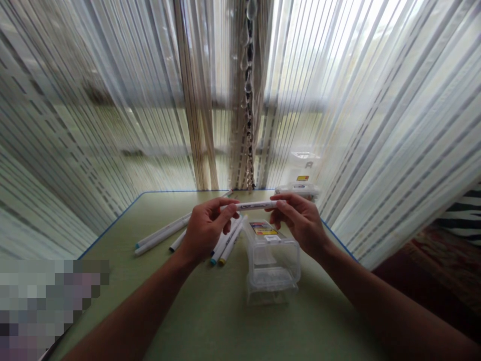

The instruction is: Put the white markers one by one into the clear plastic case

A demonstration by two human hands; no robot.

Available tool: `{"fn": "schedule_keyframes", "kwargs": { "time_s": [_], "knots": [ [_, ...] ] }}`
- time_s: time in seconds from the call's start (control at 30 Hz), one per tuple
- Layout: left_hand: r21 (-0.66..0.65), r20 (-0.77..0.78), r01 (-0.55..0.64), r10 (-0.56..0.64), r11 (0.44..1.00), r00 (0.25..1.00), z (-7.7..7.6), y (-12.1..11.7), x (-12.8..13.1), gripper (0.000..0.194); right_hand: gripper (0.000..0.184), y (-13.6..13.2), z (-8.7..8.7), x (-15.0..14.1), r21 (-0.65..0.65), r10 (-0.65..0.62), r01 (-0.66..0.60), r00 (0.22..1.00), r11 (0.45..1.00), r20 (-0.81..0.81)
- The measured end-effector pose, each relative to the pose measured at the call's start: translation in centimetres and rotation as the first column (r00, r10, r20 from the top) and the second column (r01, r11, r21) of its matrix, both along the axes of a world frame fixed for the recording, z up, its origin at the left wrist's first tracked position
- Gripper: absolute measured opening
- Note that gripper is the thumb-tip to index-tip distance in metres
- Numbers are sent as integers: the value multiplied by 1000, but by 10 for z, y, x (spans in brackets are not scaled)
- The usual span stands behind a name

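Observation:
A white marker [256,205] lies level in the air above the table, one end in each hand. My left hand [210,220] pinches its left end between thumb and fingers. At the right end, my right hand [298,218] has thumb and forefinger closed on it. Below and between the hands, a clear plastic case [276,260] with a coloured label lies on the table, its lid open toward me. Several more white markers [229,243] with coloured ends are spread under and beside my left hand, partly hidden by it.
The green table [210,321] has a blue edge. Another clear case [300,173] stands at its far right corner, by the sheer curtains [356,125]. A string of clear beads [248,85] hangs at the back. A blurred-out patch covers the lower left.

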State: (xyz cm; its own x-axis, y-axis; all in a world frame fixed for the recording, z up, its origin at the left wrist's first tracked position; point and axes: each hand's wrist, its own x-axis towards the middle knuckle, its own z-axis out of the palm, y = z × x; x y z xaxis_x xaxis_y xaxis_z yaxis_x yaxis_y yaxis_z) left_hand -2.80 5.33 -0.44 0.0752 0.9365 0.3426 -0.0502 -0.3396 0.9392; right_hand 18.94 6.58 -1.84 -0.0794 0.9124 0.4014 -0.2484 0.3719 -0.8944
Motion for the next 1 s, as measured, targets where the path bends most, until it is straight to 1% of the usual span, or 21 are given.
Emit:
{"fn": "schedule_keyframes", "kwargs": {
  "time_s": [0.1,0.2,0.3,0.57,0.83,1.0],
  "knots": [
    [2,11,-1,1,1000,1000,1,0,1,25,22,-1,0,-1,11,-2,2,1000,1000,3],
    [11,10,4,-4,1000,1000,1,1,1,25,22,-1,0,-1,40,-49,47,997,998,60],
    [3,22,8,-9,1000,1000,-1,1,0,27,23,-1,0,-1,41,-80,76,992,996,102],
    [-31,71,48,-46,998,996,1,-1,0,27,24,3,-4,3,-8,-56,56,997,998,51],
    [-22,8,21,-20,1000,1000,-3,-1,-1,27,24,3,-5,3,-9,-63,64,996,998,62],
    [-12,-21,35,-35,999,999,-4,1,-2,29,25,1,-3,2,-12,-63,63,997,998,54]
  ]
}}
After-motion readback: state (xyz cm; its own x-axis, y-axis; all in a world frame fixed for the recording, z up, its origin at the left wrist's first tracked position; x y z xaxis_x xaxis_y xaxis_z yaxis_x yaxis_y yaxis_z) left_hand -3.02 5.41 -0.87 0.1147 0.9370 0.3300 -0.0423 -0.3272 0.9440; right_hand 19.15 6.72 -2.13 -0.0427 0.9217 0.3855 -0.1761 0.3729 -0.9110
